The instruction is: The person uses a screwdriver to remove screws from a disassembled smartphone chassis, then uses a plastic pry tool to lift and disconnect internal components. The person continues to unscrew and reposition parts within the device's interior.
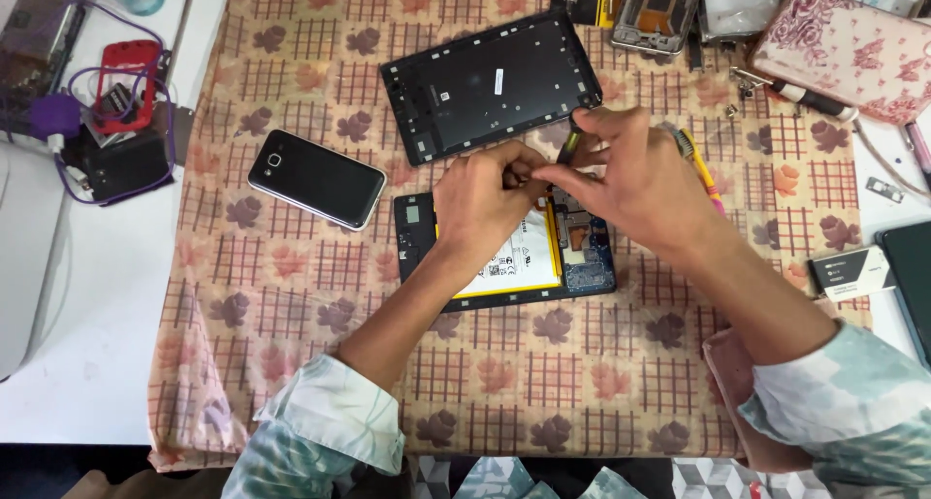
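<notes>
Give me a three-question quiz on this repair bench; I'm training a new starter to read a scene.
1. True or false: the opened tablet lies under both hands.
2. Which lies left of the opened tablet? A) black phone B) floral pouch C) tablet back cover
3. What does the right hand pinch?

Key:
1. True; the left hand and right hand meet above it.
2. A, the black phone.
3. A thin dark tool.

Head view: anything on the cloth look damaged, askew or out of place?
Nothing looks broken. The opened tablet lies with battery and board exposed under both hands; its black back cover lies tilted above it. The black phone sits askew at left.
</notes>
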